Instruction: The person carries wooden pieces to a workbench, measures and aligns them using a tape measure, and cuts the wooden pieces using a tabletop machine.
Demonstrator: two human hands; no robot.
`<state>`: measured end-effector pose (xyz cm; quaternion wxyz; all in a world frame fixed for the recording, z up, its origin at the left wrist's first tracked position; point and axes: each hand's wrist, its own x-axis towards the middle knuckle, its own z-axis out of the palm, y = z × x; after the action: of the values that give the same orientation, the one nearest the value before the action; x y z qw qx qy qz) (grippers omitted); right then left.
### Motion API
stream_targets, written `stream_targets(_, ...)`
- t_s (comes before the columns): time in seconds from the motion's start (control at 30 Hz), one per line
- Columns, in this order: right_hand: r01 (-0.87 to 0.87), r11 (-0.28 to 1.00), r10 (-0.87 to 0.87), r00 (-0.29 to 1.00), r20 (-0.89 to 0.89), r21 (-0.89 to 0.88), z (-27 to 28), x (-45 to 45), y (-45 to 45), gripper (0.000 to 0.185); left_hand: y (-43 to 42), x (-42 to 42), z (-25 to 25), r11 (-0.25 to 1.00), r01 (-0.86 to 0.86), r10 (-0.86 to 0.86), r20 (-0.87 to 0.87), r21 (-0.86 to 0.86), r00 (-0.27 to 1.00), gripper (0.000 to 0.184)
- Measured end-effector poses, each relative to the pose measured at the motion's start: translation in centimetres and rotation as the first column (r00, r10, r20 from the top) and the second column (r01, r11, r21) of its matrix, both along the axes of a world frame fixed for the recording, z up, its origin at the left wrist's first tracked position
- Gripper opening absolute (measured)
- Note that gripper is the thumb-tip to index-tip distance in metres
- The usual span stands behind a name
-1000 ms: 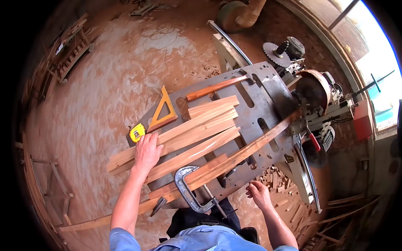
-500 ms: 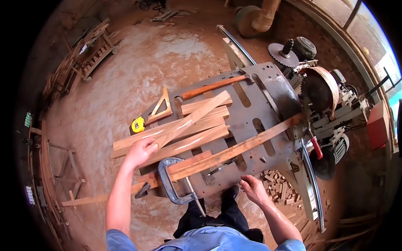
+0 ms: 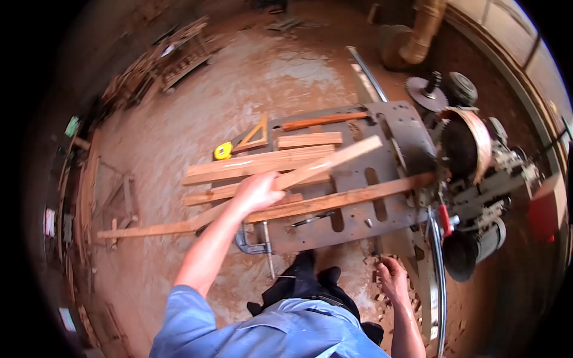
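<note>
My left hand (image 3: 258, 192) is wrapped round a wooden strip (image 3: 346, 156), which slants up and right over the other pieces on the metal table (image 3: 412, 140). Beneath and behind it lie several more strips (image 3: 250, 165) and a shorter piece (image 3: 310, 140). A long board (image 3: 358, 197) runs across the table's near side, with a C-clamp (image 3: 253, 243) at its left part. My right hand (image 3: 391, 271) hangs beyond the table's near edge, its fingers bent; whether they hold anything is too small to tell.
A yellow tape measure (image 3: 223, 150), a triangular square (image 3: 253, 137) and a hammer (image 3: 325, 121) lie along the table's far side. Saw blades (image 3: 461, 143) and motors stand at the right. Wood offcuts (image 3: 377, 295) litter the floor near my right hand.
My left hand has lifted one strip off the pile and carried it right, towards the long board. My right hand has moved down and right, and the view has turned.
</note>
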<state>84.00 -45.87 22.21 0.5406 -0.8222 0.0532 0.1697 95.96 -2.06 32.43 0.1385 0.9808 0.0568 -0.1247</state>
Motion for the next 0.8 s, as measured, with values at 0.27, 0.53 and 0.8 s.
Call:
stream_targets(0.27,-0.19,0.951,0.239,0.952,0.189,-0.245,1.4,7.2,3.6,0.034,-3.3,5.4,-5.9,0.942,0.125,-0.217,0.283,0.31,0.934,0.017)
stream_targets(0.53,-0.256,0.701,0.636,0.646,0.422,-0.665,0.3,18.0,10.3,0.062,-3.8,7.2,-6.9,0.952,0.197,-0.289,0.469,0.236,0.834,0.018)
stream_targets(0.8,-0.356,0.626,0.727,0.59,0.353,-0.694,-3.0,21.0,11.3,0.047,-3.1,7.9,-5.8,0.972,0.202,-0.188,0.121,-0.117,0.975,0.032)
